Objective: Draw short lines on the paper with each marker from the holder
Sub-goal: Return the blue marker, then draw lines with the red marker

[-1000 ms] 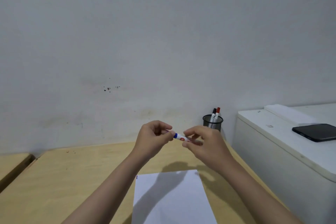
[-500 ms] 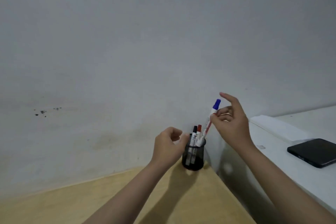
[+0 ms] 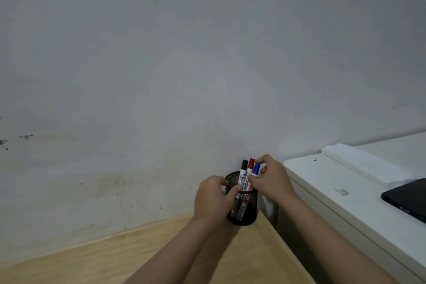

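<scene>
A black mesh holder (image 3: 250, 213) stands at the far right corner of the wooden table (image 3: 129, 256), against the wall. Three markers stand upright in it: a black-capped one (image 3: 243, 173), a red-capped one (image 3: 250, 166) and a blue-capped one (image 3: 256, 169). My left hand (image 3: 213, 198) wraps around the holder's left side, thumb on its rim. My right hand (image 3: 272, 178) pinches the blue marker just under its cap, at the holder's right side. The paper is out of view.
A white cabinet (image 3: 350, 205) stands right of the table, slightly higher, with a black phone (image 3: 408, 198) and a white pad (image 3: 364, 163) on top. A grey wall rises directly behind the holder.
My hands capped the blue marker, then my right hand carried it to the holder and lowered it in. My left hand has closed around the holder. The view has swung up and right.
</scene>
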Demonstrator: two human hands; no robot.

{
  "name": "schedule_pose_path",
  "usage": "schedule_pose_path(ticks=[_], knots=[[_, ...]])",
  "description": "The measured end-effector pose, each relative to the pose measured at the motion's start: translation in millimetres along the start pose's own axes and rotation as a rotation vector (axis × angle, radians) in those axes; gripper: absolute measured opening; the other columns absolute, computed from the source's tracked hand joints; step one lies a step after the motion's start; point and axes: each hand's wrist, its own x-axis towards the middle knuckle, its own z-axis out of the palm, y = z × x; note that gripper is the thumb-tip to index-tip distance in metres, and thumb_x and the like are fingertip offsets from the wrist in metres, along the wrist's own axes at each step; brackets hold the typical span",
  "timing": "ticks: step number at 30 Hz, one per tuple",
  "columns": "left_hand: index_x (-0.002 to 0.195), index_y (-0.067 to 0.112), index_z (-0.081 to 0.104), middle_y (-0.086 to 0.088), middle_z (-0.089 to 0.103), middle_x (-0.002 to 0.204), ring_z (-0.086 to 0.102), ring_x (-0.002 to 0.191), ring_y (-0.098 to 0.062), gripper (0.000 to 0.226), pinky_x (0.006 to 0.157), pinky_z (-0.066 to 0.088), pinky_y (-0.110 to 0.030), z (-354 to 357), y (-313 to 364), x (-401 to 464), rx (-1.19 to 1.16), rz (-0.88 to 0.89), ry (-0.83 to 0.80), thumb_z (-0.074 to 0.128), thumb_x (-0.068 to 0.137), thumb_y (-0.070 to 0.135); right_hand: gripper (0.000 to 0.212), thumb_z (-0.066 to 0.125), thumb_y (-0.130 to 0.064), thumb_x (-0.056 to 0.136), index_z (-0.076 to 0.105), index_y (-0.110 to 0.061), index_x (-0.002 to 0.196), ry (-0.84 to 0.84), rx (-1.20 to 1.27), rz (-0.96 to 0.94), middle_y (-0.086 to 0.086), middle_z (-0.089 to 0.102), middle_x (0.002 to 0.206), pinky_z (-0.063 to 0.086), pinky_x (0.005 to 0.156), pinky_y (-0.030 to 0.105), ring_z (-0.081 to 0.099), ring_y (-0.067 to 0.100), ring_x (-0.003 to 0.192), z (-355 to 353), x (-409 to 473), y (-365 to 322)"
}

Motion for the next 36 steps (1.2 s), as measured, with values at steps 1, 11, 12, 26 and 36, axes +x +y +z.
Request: schedule_pose_path(ticks=[1, 11, 12, 26, 36], knots=[[0.095, 0.007, 0.071, -0.008, 0.073, 0.097, 0.066, 0.091, -0.020, 0.039, 0.080, 0.052, -0.033, -0.1, 0.1, 0.2, -0.015, -0.007, 0.006, 0.069, 0.077, 0.042, 0.040, 0.072, -0.024, 0.075, 0.055, -0.016, 0.110, 0.022, -0.049, -0.016, 0.009, 0.057, 0.099, 0.049, 0.063, 0.027, 0.056, 0.016, 0.077, 2.0, 3.2, 1.2], [0.097, 0.012, 0.069, -0.002, 0.071, 0.106, 0.063, 0.102, -0.018, 0.040, 0.079, 0.050, -0.031, -0.5, 0.6, 1.1, 0.046, -0.033, -0.025, 0.065, 0.078, 0.047, 0.018, 0.070, -0.031, 0.077, 0.067, -0.025, 0.093, 0.119, -0.219, -0.157, -0.001, 0.050, 0.100, 0.046, 0.089, 0.043, 0.047, 0.025, 0.107, 2.1, 8.6, -9.3], [0.097, 0.012, 0.069, -0.002, 0.070, 0.106, 0.062, 0.103, -0.018, 0.040, 0.078, 0.050, -0.031, -1.6, 1.5, 0.8, 0.072, -0.034, -0.038, 0.064, 0.079, 0.047, 0.012, 0.071, -0.030, 0.076, 0.066, -0.031, 0.086, 0.086, -0.156, -0.147, -0.005, 0.049, 0.097, 0.046, 0.089, 0.045, 0.047, 0.024, 0.108, -0.1, 5.3, -12.7], [0.082, 0.016, 0.068, 0.003, 0.065, 0.058, 0.062, 0.054, -0.009, 0.018, 0.062, 0.058, -0.023, -110.0, 68.9, -43.7, -1.000, -0.639, -0.609, 0.061, 0.086, 0.032, 0.038, 0.082, 0.002, 0.062, 0.075, -0.034, 0.074, 0.017, 0.516, -0.357, 0.006, 0.057, 0.084, 0.043, 0.074, 0.010, 0.059, 0.012, 0.083, -59.1, -130.9, -105.7], [0.096, 0.017, 0.069, 0.005, 0.068, 0.073, 0.062, 0.066, -0.008, 0.014, 0.061, 0.051, -0.024, -184.1, 81.3, -107.0, -0.926, -0.449, -0.501, 0.061, 0.085, 0.021, 0.027, 0.080, -0.015, 0.069, 0.069, -0.024, 0.093, 0.072, 0.743, -0.135, 0.007, 0.062, 0.082, 0.051, 0.070, 0.025, 0.060, 0.014, 0.075, -70.4, -196.5, -146.5]])
